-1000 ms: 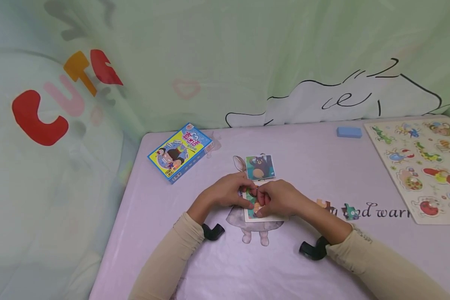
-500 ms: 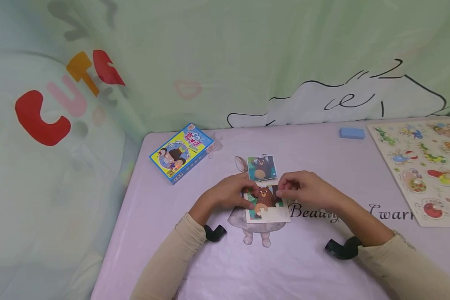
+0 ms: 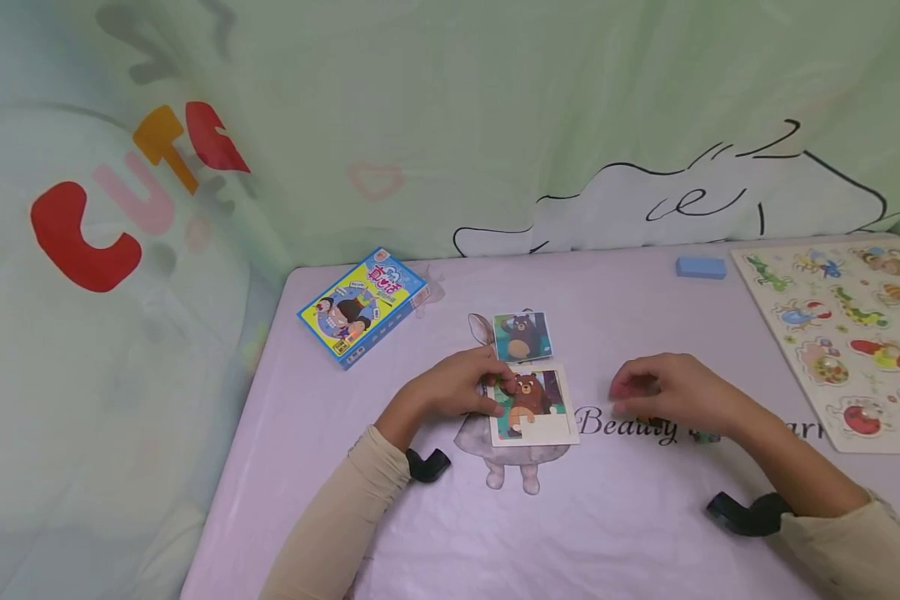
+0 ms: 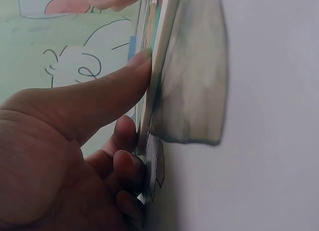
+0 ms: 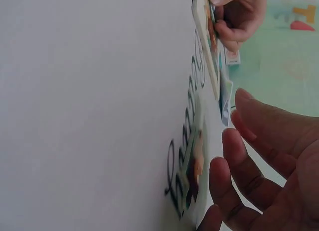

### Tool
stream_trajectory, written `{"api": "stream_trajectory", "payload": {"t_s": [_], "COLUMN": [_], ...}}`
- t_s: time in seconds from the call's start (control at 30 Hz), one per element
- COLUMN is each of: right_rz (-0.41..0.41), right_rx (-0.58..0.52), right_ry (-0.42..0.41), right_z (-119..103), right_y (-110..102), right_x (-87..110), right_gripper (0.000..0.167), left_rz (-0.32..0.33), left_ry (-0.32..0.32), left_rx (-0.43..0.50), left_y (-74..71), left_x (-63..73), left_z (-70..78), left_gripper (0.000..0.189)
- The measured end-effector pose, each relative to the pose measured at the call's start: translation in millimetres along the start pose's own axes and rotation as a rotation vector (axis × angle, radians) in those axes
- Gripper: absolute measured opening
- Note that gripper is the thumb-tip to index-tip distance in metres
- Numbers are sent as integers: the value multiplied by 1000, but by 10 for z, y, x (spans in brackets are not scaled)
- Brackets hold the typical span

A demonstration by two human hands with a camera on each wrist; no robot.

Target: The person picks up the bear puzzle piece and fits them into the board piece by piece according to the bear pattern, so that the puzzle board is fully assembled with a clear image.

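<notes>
My left hand [image 3: 457,383] rests at the left edge of a bear jigsaw board [image 3: 551,427], its thumb and fingertips touching it. Pieces fill most of the board's picture; its lower right shows bare. Above the board lies a picture card [image 3: 522,336] of a bear. To the right, my right hand [image 3: 678,390] hovers over the table, fingers loosely bent, with nothing visible between them. Close beneath it lies a brown puzzle piece [image 5: 194,164], partly hidden in the head view. A green puzzle piece [image 3: 705,436] shows under the right wrist.
A blue and yellow card box [image 3: 363,307] lies at the back left. At the back right are a blue block [image 3: 701,267] and a wooden insect puzzle board [image 3: 787,350]. Dark curved pieces [image 3: 750,512] are attached at both wrists. A printed curtain [image 3: 420,125] hangs behind the table.
My right hand has left the bear board and moved right, over the loose pieces. The board's upper right, which it covered, now shows. My left hand has stayed at the board.
</notes>
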State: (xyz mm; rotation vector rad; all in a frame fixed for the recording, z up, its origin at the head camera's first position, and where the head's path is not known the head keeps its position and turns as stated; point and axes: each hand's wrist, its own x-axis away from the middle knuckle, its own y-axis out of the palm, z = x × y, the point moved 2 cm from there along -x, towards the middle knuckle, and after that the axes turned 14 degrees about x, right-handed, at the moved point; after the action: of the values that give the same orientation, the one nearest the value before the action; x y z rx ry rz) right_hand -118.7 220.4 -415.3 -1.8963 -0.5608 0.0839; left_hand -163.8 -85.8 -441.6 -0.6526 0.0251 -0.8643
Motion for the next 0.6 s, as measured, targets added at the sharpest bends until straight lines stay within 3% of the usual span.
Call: {"api": "stream_trajectory", "payload": {"t_s": [0.2, 0.6], "right_rz": [12, -59], "right_rx": [74, 49], "right_ry": [45, 69], "right_z": [147, 176], "right_y": [-21, 35], "right_x": [62, 90], "right_gripper": [25, 25], "left_rz": [1, 2], "left_ry": [-10, 0], "left_rx": [4, 2], "left_y": [-1, 1], "left_x": [2, -4], "left_z": [7, 0], "left_gripper": [29, 30]}}
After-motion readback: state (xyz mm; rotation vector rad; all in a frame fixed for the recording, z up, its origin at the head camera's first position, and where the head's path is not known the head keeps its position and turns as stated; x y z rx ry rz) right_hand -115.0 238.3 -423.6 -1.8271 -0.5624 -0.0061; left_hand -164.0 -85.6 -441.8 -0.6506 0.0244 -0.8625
